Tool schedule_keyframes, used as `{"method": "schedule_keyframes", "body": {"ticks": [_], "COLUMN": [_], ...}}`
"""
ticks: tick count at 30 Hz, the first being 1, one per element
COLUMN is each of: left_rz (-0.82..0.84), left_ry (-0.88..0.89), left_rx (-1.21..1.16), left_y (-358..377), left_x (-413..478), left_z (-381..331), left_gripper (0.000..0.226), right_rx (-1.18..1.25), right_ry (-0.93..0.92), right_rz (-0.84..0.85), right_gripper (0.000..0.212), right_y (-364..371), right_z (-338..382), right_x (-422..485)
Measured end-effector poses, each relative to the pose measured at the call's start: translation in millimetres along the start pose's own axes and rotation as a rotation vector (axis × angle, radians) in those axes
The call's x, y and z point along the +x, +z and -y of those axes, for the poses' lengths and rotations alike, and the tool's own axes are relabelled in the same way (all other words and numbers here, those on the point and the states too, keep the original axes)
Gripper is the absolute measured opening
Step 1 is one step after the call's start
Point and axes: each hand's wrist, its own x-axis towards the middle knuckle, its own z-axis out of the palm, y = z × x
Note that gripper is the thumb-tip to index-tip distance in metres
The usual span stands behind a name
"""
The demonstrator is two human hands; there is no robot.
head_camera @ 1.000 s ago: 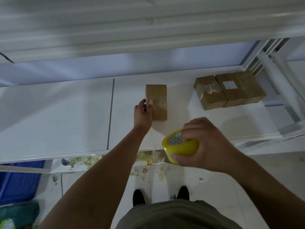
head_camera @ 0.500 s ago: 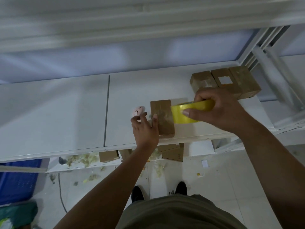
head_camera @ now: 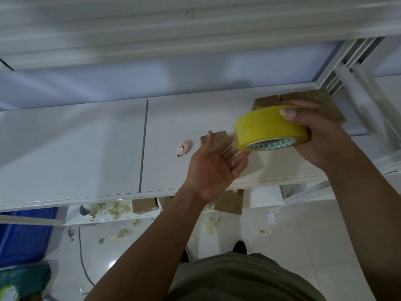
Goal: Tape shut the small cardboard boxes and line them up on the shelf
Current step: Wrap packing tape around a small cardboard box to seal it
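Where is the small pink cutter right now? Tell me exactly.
In the head view, the pink cutter lies on the white shelf, between the panel seam on its left and the lone cardboard box on its right, clear of the left hand.

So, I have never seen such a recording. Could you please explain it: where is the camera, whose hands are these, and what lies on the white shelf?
There is no machine here: a person works with two bare hands. One camera, worn on the head, looks forward and down, so even the shoes show at the bottom. The right hand grips a roll of yellow tape. The left hand is open, its fingers spread and blurred beside the roll; whether they touch the tape I cannot tell. On the white shelf lie a small cardboard box, partly hidden behind the left hand, a small pink cutter to its left, and a row of cardboard boxes at the far right, partly behind the right hand.
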Motion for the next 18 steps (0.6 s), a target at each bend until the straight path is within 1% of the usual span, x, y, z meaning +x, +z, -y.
{"method": "schedule_keyframes", "body": {"ticks": [1,3,5,7,9,10,12,14,16,18], "left_rz": [0.014,-0.019,-0.093,-0.170,-0.283,-0.345,-0.449,-0.557,-0.710,-0.796], "left_ry": [0.009,0.050,0.132,0.208,0.268,0.297,0.359,0.428,0.486,0.500], "left_rx": [0.012,0.099,0.259,0.410,0.546,0.617,0.713,0.740,0.677,0.618], "left_y": [-1.0,-3.9,-7.7,-11.3,-15.8,-18.2,-22.2,-28.4,-38.5,-51.0], "left_x": [-2.6,-8.7,-13.0,-16.6,-18.8,-19.0,-17.3,-13.7,-13.6,-15.8], "left_z": [-3.3,-12.8,-22.7,-29.3,-30.9,-29.1,-22.1,-16.0,-17.0,-19.7], "left_gripper": [0.064,0.059,0.043,0.024,0.009,0.008,0.009,0.009,0.006,0.011], "right_rx": [-0.019,-0.046,-0.107,-0.240,-0.392,-0.461,-0.604,-0.736,-0.906,-1.104], "right_ry": [-0.001,0.023,0.026,0.024,0.008,0.011,0.054,0.144,0.196,0.201], "right_rz": [0.010,-0.026,-0.047,-0.027,0.022,0.049,0.095,0.124,0.129,0.100], "right_gripper": [0.042,0.050,0.052,0.053,0.071,0.077,0.071,0.057,0.049,0.048], "right_y": [-1.6,-6.6,-13.5,-15.4,-14.8,-13.9,-12.0,-12.6,-17.6,-25.5], "right_z": [0.1,-0.8,-4.8,-8.9,-11.5,-11.9,-13.7,-17.0,-22.0,-26.5], "right_x": [-0.4,-0.3,2.2,5.2,8.2,10.1,15.9,25.0,38.5,52.3]}}
